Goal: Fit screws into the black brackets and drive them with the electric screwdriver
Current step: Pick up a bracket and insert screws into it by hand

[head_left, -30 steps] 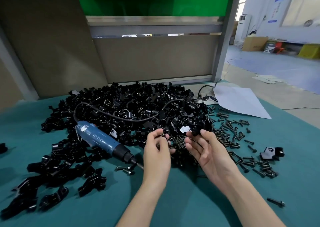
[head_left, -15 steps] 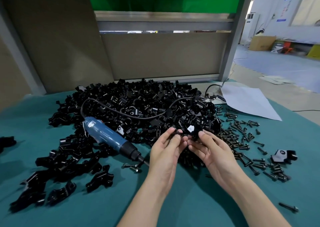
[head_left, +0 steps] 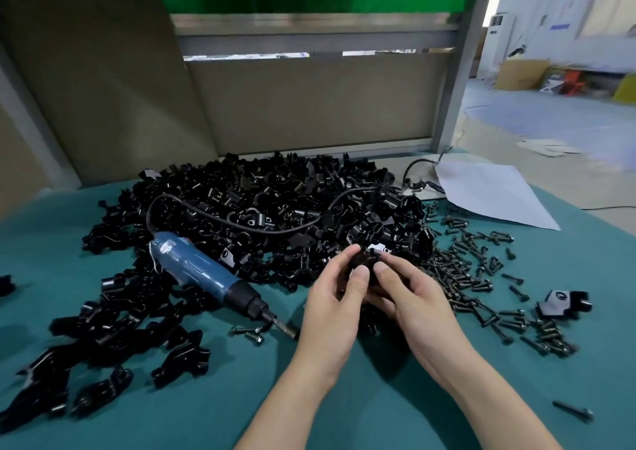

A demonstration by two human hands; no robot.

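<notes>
Both hands meet at frame centre, just below the lower right edge of the pile. Left hand [head_left: 330, 308] and right hand [head_left: 418, 307] are together, thumbs side by side and nearly touching. Each pinches the same held bracket [head_left: 365, 261] between thumb and fingers. It is up off the teal mat [head_left: 213, 408] and mostly hidden by fingers, so can't tell if a screw is seated in it. Pile of black brackets [head_left: 275, 208] fills mid-frame, from the back panel [head_left: 309, 105] down toward the hands, with a looser trail of brackets [head_left: 113, 339] spilling to lower left. Electric screwdriver [head_left: 203, 274], blue body with black nose, lies untouched left of centre, half on the pile's edge, bit pointing lower right toward the left hand. Its black cable [head_left: 241, 224] loops over the pile and runs out toward upper right. Two loose screws [head_left: 248, 332] lie just beside the bit tip. Main scatter of screws [head_left: 471, 270] sits right of the hands, touching the pile's right edge. A separate bracket [head_left: 564, 303] lies at the right, just past the scatter, and a single screw [head_left: 573, 410] lies well apart at lower right. White sheet [head_left: 488, 188] lies at upper right on the mat's far corner. An edge part [head_left: 5, 284], black, is cut off by the left border.
</notes>
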